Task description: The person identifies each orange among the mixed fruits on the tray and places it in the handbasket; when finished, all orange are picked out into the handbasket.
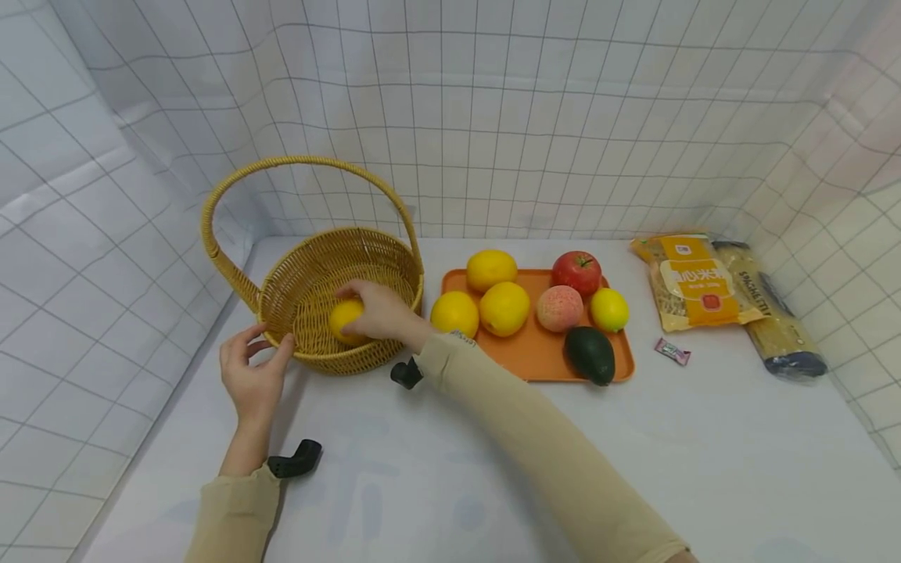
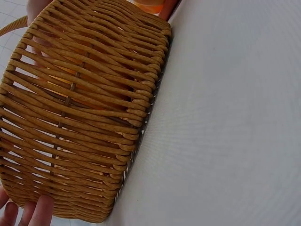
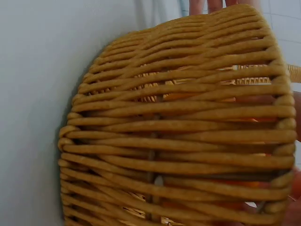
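Observation:
A woven wicker basket (image 1: 352,360) with a tall arched handle stands at the left of the table. Its near-left rim is pinched between the thumb and fingers of my left hand (image 1: 255,377); in the left wrist view, fingertips (image 2: 43,211) show against the wicker wall. Inside the basket, my right hand (image 1: 385,314) grips a round yellow-orange fruit, an orange (image 1: 343,319) by its look, low near the basket floor. Through the weave in the right wrist view, only orange patches of the fruit show; the wicker hides most of it.
Right of the basket lies an orange tray (image 1: 524,363) with several yellow fruits (image 1: 504,308), a tomato (image 1: 577,272), a peach (image 1: 560,308) and an avocado (image 1: 590,355). Farther right are a grain bag (image 1: 704,281), a spaghetti pack (image 1: 784,328) and a small candy (image 1: 672,351).

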A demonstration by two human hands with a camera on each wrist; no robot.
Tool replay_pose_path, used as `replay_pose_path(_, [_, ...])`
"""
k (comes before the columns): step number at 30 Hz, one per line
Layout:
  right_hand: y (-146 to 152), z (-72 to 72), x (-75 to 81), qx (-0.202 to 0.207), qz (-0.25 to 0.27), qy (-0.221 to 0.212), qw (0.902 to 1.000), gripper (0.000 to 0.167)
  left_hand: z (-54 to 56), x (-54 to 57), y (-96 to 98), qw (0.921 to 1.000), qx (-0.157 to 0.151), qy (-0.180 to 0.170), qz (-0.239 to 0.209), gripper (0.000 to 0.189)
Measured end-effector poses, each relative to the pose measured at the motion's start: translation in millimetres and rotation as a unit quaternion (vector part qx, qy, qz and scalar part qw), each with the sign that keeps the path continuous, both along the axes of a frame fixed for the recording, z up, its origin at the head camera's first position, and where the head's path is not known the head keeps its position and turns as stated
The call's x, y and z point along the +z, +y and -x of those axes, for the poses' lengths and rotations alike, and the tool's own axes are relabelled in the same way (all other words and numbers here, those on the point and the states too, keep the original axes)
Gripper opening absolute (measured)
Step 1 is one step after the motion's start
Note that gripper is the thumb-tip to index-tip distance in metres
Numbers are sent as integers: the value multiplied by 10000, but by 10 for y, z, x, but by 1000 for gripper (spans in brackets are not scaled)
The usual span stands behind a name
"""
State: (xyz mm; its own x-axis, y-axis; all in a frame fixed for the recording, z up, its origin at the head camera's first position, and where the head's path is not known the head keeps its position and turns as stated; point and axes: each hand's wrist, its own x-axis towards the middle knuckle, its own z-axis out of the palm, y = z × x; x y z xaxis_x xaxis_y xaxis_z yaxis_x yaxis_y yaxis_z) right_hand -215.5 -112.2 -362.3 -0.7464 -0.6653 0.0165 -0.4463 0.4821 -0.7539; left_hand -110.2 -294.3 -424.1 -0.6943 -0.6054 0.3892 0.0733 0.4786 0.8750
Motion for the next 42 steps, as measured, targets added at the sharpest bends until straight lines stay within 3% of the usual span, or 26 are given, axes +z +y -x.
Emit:
replay_pose_path(5, [139, -10, 85, 75, 304, 1, 9995, 56, 1, 6, 7, 10000, -3, -8, -30, 39])
replay_pose_path(9, [330, -66, 223, 133, 1051, -129, 9943, 56, 2, 10, 11, 10000, 22, -27, -65, 39])
replay_pose_path(12, [514, -139, 343, 200, 1849, -336, 9820, 54, 6, 13, 12, 9999, 13, -39, -93, 39])
replay_pose_path(16, [795, -251, 482, 260, 2842, -485, 9572, 52, 13, 16, 13, 9999, 0, -21, -104, 38])
replay_pose_path(22, [1165, -366, 568, 104, 3617, -316, 9317, 56, 8, 16, 10, 10000, 9, 2, -49, 39])
replay_pose_path(33, [1469, -298, 349, -165, 3858, -324, 9219, 60, 9, 6, 10, 9999, 4, 25, -107, 39])
replay_pose_path(42, [1469, -187, 127, -492, 3443, -618, 9355, 57, 8, 2, 16, 10000, 7, 20, -90, 40])
